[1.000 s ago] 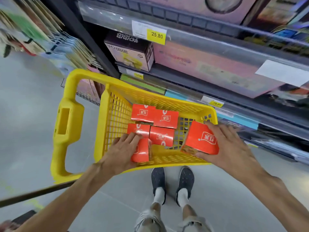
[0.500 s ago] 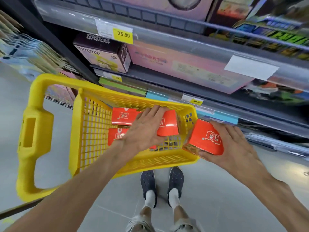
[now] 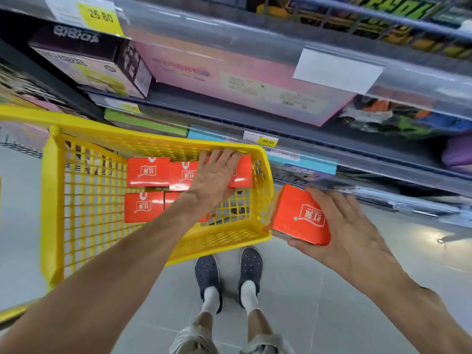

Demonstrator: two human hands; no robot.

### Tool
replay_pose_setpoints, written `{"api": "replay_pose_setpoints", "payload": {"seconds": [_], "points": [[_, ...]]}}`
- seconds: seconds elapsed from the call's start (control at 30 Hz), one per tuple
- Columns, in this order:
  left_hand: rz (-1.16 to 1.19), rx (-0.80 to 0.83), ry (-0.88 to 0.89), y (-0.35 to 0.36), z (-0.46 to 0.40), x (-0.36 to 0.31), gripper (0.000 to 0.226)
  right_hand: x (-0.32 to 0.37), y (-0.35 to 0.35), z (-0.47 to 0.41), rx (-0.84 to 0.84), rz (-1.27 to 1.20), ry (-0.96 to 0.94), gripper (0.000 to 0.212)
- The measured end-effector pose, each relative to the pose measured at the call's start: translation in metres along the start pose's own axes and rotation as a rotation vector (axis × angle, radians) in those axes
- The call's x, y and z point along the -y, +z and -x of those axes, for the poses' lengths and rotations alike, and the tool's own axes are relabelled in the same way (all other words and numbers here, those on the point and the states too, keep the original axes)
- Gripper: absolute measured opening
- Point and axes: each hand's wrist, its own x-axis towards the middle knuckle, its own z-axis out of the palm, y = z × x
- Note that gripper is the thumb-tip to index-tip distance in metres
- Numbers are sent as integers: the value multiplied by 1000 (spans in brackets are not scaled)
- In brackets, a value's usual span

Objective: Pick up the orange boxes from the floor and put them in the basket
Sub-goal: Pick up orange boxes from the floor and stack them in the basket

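Note:
A yellow mesh basket [image 3: 153, 143] stands on the floor in front of me. Several orange boxes lie flat inside it, among them one at the back left [image 3: 148, 171] and one in front of that [image 3: 144, 206]. My left hand [image 3: 214, 178] reaches into the basket and lies palm down over another orange box [image 3: 244, 172] at the back right corner, fingers over its far edge. My right hand [image 3: 342, 231] grips one more orange box [image 3: 301, 215], tilted, just outside the basket's right rim and above the floor.
Store shelves [image 3: 255, 118] with pink and purple cartons and yellow price tags run right behind the basket. My feet in dark clogs [image 3: 227, 272] stand on grey floor tiles just in front of it. The basket's yellow handle bar [image 3: 23, 114] sticks out at the left.
My left hand has carried an orange box from the near side of the basket to its back right corner. The right hand has kept its box beside the rim.

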Motion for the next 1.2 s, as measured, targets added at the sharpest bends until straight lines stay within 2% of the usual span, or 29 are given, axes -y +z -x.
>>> {"api": "replay_pose_setpoints", "payload": {"seconds": [0.37, 0.43, 0.53, 0.67, 0.87, 1.2], "points": [[13, 81, -25, 32, 12, 22, 112, 21, 15, -13, -36, 25, -204, 97], [63, 70, 4, 23, 19, 32, 107, 32, 18, -21, -15, 30, -249, 99], [161, 27, 21, 10, 36, 50, 87, 51, 28, -36, -15, 23, -304, 99], [239, -52, -94, 4, 61, 74, 68, 73, 59, -60, 24, 31, -356, 96], [343, -140, -169, 7, 85, 99, 56, 86, 115, -89, 59, 94, -371, 93], [395, -142, -200, 21, 94, 103, 51, 78, 167, -109, 78, 299, -349, 99]]}}
